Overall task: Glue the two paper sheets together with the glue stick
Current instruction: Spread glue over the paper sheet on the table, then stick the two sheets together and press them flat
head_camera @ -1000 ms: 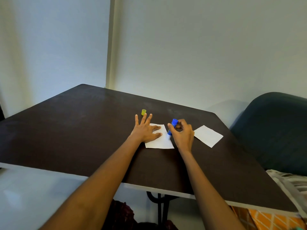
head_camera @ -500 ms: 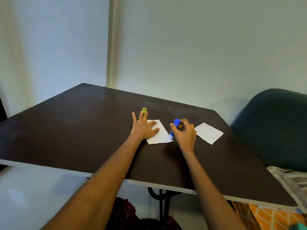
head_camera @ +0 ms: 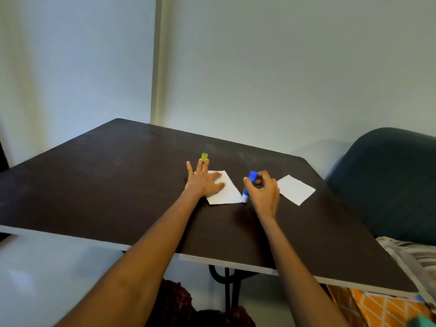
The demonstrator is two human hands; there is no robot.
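Two white paper sheets lie on the dark table [head_camera: 106, 185]. My left hand [head_camera: 204, 181] rests flat, fingers spread, on the left sheet [head_camera: 226, 193], pinning its left part. My right hand [head_camera: 263, 192] is closed around the blue glue stick [head_camera: 249, 184], held tilted with its white tip touching the right lower corner of that sheet. The second sheet [head_camera: 295, 189] lies free just right of my right hand. The yellow-green cap [head_camera: 204, 157] stands on the table beyond my left fingertips.
A dark teal chair [head_camera: 389, 180] stands past the table's right edge. Patterned orange and striped fabric [head_camera: 389, 308] lies at the lower right. Walls are close behind the table. The table's near edge runs under my forearms.
The view shifted a little. The glue stick tip has slid down along the left sheet's right side to its lower corner. My left hand stays pressed on the sheet.
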